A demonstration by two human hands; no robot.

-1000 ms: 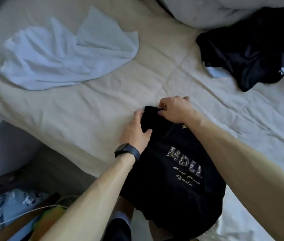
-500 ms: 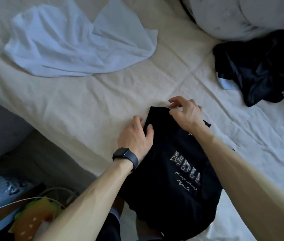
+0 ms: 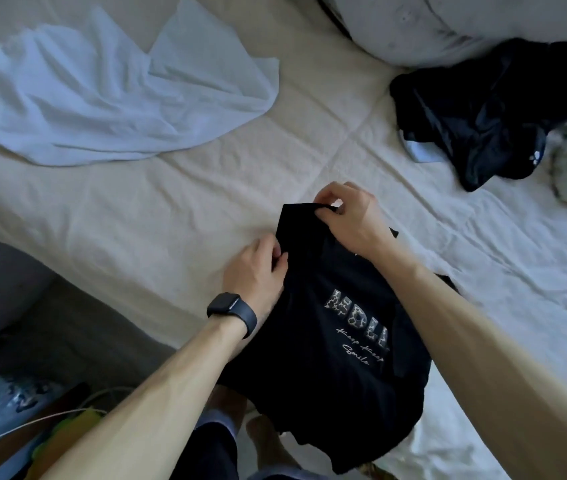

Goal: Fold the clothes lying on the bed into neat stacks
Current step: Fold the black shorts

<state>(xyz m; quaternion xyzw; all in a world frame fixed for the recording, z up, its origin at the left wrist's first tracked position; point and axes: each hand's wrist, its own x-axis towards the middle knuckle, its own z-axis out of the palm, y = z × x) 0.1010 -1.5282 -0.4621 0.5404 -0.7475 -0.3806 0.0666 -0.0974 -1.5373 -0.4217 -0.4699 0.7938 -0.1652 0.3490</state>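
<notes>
Both hands hold a black T-shirt point(image 3: 327, 323) at the near edge of the bed point(image 3: 171, 220).
It lies at 6 o'clock, its long axis running from 11 to 5 o'clock, with the far tip pointing to 11 and the near end hanging off the bed. The right hand point(image 3: 351, 216) pinches the far tip, and the left hand point(image 3: 254, 271) pinches the left edge.

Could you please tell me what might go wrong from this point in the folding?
1. The black fabric T-shirt with printed lettering hangs partly over the edge of the cream-sheeted bed, so it could slide off if released.
2. The right hand and left hand pinch only its far end, near one corner, so the fold may come out crooked.
</notes>
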